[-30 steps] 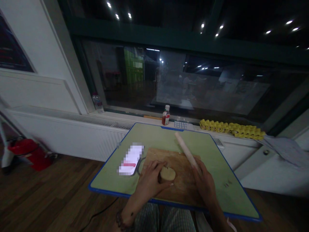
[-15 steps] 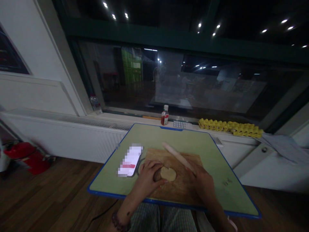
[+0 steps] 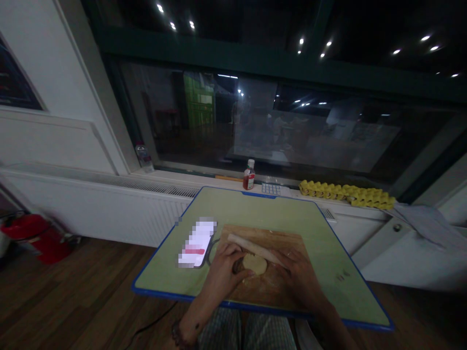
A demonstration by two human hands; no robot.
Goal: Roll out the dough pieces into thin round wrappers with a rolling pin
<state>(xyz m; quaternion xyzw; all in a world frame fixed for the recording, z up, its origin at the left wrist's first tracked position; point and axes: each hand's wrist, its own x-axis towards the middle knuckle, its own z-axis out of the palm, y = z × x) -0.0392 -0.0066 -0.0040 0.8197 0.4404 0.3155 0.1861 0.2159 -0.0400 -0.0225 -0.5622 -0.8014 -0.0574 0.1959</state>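
Observation:
A round, flat piece of pale dough [image 3: 255, 264] lies on a wooden cutting board [image 3: 270, 293]. My left hand [image 3: 225, 268] curves around the dough's left side, thumb at the lower edge and fingers at the upper edge, gripping it. Just beyond the dough, a light wooden rolling pin [image 3: 250, 245] slants down from upper left to lower right. My right hand [image 3: 297, 272] is closed on the pin's right end, which is partly hidden under the fingers. The pin's left end reaches past the fingers of my left hand.
The board rests on a green folding table [image 3: 226, 204] with a blue rim. A lit phone [image 3: 199, 243] lies left of the board beside a cable. Along the windowsill stand a red-labelled bottle [image 3: 249, 176] and yellow egg trays [image 3: 346, 194]. A fire extinguisher [image 3: 36, 238] is at far left.
My right hand has brought the rolling pin down from a raised, steeper position to lie near the dough's far edge. My left hand has stayed at the dough, almost unmoved.

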